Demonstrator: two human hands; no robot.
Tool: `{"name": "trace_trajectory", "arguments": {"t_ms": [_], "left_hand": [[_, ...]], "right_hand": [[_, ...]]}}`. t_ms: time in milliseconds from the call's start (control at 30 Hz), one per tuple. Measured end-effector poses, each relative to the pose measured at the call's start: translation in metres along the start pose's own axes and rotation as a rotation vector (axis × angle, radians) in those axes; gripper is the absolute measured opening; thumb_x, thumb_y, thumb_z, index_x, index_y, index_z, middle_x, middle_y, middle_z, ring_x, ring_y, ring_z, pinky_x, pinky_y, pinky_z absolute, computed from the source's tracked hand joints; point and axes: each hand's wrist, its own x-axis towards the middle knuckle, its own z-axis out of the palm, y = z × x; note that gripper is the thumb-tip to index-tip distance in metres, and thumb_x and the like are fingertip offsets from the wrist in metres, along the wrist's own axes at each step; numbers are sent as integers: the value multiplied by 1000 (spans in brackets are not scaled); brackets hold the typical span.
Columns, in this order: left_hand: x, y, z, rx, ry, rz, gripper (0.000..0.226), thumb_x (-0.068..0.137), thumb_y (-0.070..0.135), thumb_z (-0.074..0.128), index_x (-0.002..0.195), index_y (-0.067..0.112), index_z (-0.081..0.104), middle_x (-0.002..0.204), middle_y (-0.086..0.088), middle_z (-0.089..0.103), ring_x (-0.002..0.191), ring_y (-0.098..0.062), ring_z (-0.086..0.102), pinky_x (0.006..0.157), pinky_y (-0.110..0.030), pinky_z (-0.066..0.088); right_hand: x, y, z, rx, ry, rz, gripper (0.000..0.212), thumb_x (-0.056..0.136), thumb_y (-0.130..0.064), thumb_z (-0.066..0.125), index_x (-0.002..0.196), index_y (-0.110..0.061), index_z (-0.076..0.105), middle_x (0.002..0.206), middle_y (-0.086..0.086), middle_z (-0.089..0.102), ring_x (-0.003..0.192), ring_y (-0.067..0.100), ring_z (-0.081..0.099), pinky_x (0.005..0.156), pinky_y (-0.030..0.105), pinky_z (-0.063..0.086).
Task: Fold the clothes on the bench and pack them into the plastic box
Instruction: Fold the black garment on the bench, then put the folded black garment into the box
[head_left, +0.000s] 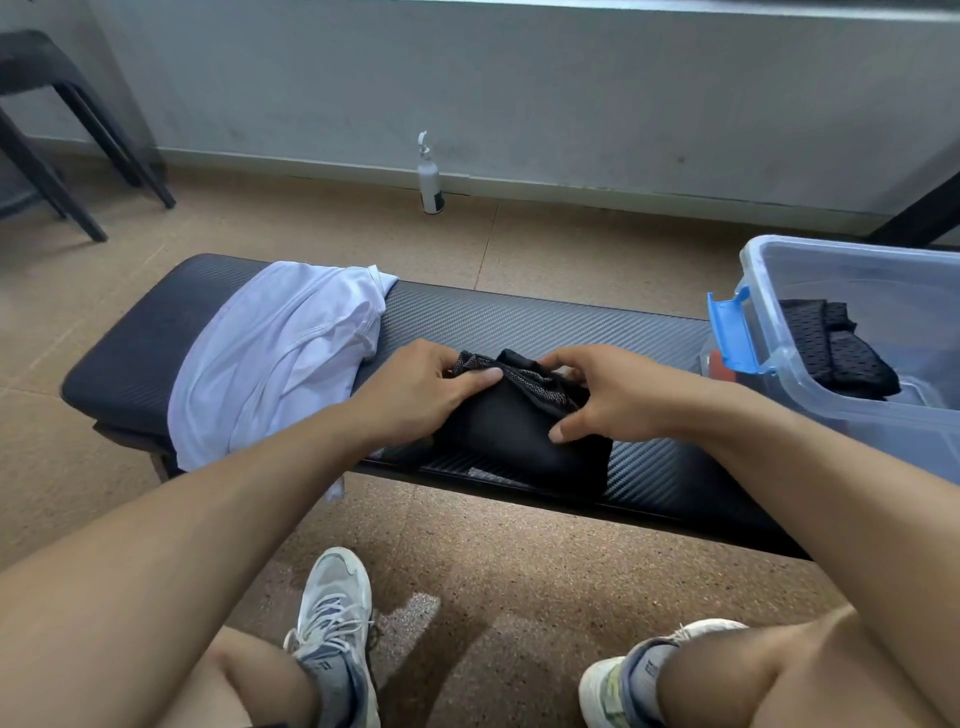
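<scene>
A black garment (511, 431) with a mesh lining lies partly folded on the middle of the dark padded bench (545, 317). My left hand (421, 387) grips its upper left edge, thumb pressed on the mesh. My right hand (597, 387) holds its upper right side, thumb resting on the black cloth. A crumpled white shirt (280, 353) is spread over the bench's left part and hangs over the front edge. The clear plastic box (852, 270) with blue latches stands at the right end, and a folded black mesh garment (836, 348) lies inside it.
A white bottle (430, 179) stands on the floor by the grey wall behind the bench. A black chair (62, 130) stands at the far left. A dark table leg (924, 213) slants at the far right. My knees and shoes are in front of the bench.
</scene>
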Motion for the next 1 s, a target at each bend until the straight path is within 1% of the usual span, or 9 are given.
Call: {"name": "trace_trajectory", "arguments": {"t_ms": [67, 133, 267, 367, 500, 633, 700, 867, 1000], "left_hand": [[5, -3, 1, -6, 90, -52, 40, 86, 53, 71, 68, 18, 67, 64, 8, 68, 60, -7, 61, 60, -28, 47], [10, -11, 3, 34, 160, -101, 34, 82, 48, 78, 70, 20, 63, 65, 8, 63, 63, -9, 58, 64, -30, 46], [16, -21, 4, 86, 139, -200, 38, 79, 47, 80, 99, 22, 62, 90, 7, 64, 89, -15, 62, 84, -33, 51], [16, -15, 3, 113, 67, -225, 46, 84, 47, 76, 119, 19, 62, 107, 4, 65, 101, -14, 61, 85, -24, 43], [14, -9, -1, -11, -41, -205, 21, 87, 33, 78, 100, 22, 66, 93, 9, 70, 89, -8, 64, 69, -12, 43], [9, -10, -7, -136, -95, -137, 23, 80, 28, 84, 100, 19, 75, 101, -9, 74, 101, -29, 70, 94, -43, 56], [8, -10, -9, -157, -80, -81, 22, 79, 24, 85, 99, 22, 75, 101, -10, 73, 99, -30, 70, 94, -46, 56], [2, 0, -11, -158, -28, 58, 24, 77, 18, 86, 96, 28, 75, 90, -7, 75, 81, -17, 70, 80, -33, 58], [-2, 19, -12, -225, 149, 128, 27, 78, 14, 85, 92, 34, 74, 77, 17, 75, 79, -6, 70, 75, -22, 57]], "right_hand": [[6, 1, 1, -24, 89, 3, 56, 89, -23, 75, 140, -31, 53, 116, -12, 58, 103, 12, 59, 86, 24, 44], [15, 3, 4, -61, 143, -22, 47, 95, -22, 67, 140, -30, 55, 119, -9, 63, 110, 15, 60, 89, 25, 44], [32, 10, 9, -228, 161, -17, 46, 99, -30, 58, 145, -27, 52, 137, 1, 55, 131, 24, 45, 112, 43, 36], [36, 8, 11, -277, 131, -65, 50, 102, -38, 52, 149, -24, 46, 143, 2, 52, 135, 24, 44, 114, 43, 35], [36, 3, 12, -348, 122, -110, 68, 96, -58, 54, 152, -23, 40, 138, 2, 54, 130, 24, 49, 109, 42, 40], [32, -1, 15, -267, 58, -179, 65, 93, -54, 62, 148, -23, 47, 134, 1, 59, 125, 20, 53, 104, 33, 42], [29, -1, 17, -194, 42, -210, 52, 95, -47, 62, 142, -27, 54, 129, -4, 65, 119, 17, 58, 97, 30, 45], [15, -4, 18, -82, 154, -245, 44, 94, -37, 67, 137, -42, 58, 115, -12, 73, 108, 11, 65, 94, 34, 52], [2, -12, 14, -61, 386, -249, 32, 95, -34, 63, 126, -40, 65, 101, -11, 73, 98, 14, 65, 86, 38, 53]]}}
